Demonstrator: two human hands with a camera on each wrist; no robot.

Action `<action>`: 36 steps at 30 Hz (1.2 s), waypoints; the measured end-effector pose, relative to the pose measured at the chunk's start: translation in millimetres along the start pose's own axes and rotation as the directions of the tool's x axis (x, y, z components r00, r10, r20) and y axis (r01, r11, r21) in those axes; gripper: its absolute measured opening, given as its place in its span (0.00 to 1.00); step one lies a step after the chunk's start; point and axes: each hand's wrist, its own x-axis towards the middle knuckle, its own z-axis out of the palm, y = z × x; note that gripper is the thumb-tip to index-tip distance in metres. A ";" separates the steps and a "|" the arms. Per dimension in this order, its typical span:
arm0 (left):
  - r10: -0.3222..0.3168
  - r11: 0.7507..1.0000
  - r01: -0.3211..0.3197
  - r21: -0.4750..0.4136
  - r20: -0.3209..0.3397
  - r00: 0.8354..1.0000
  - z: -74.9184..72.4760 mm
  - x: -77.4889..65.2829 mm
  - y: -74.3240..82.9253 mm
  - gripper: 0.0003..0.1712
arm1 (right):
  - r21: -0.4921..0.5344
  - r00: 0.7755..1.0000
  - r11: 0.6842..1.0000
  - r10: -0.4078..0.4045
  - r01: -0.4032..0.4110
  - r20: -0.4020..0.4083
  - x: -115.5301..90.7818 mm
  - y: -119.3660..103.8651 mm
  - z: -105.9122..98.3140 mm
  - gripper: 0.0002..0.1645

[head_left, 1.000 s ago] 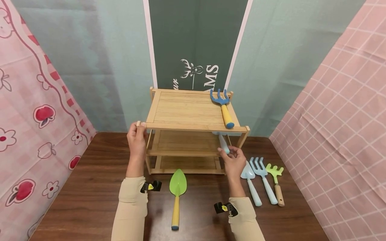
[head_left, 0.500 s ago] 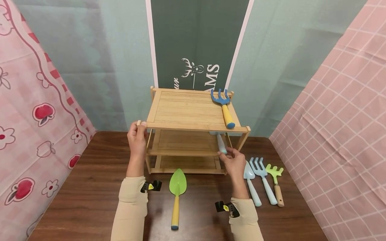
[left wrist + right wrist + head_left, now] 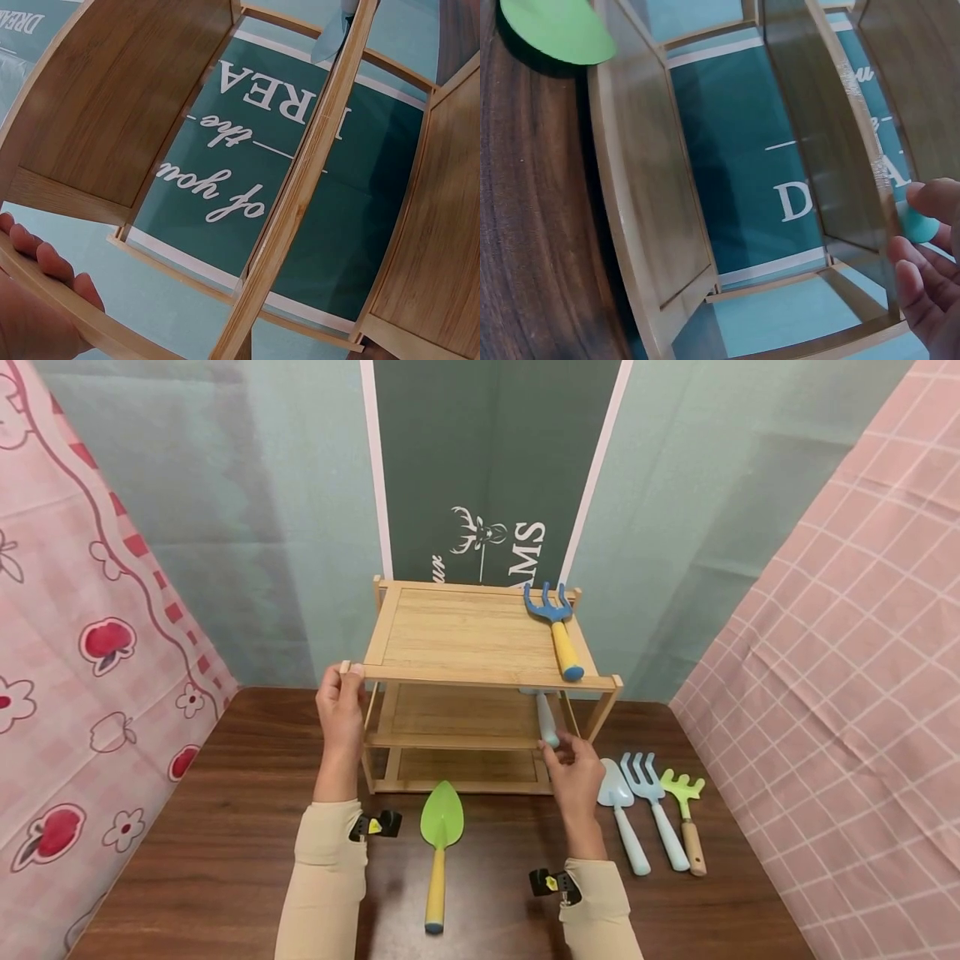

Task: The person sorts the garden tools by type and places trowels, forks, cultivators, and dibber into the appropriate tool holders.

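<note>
My left hand (image 3: 341, 710) grips the front left corner of a three-tier wooden shelf rack (image 3: 465, 627); its curled fingers (image 3: 52, 262) show at the frame in the left wrist view. On the middle tier, at the right, lies a light blue garden trowel (image 3: 548, 722), its handle end jutting to the front edge and its blade mostly hidden under the top board. My right hand (image 3: 576, 777) has thumb and fingers round that handle end (image 3: 916, 223). A blue fork with a yellow handle (image 3: 564, 647) lies on the top tier, at the right.
In front of the rack, a green trowel with a yellow handle (image 3: 442, 827) lies on the brown table (image 3: 247, 860). To the right lie a pale blue trowel (image 3: 626, 827), a pale blue fork (image 3: 660, 818) and a green rake with a wooden handle (image 3: 688, 818). Cloth hangs on three sides.
My right hand has shifted slightly left and down, and the handle end of the light blue trowel has swung left on the middle tier. My left hand stays at the corner.
</note>
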 end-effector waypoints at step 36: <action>-0.001 1.000 0.001 0.030 -0.008 1.000 3.0 -5.0 6.4 0.10 | -0.290 0.593 0.949 0.303 -0.121 0.746 1.8 -26.9 -85.2 0.36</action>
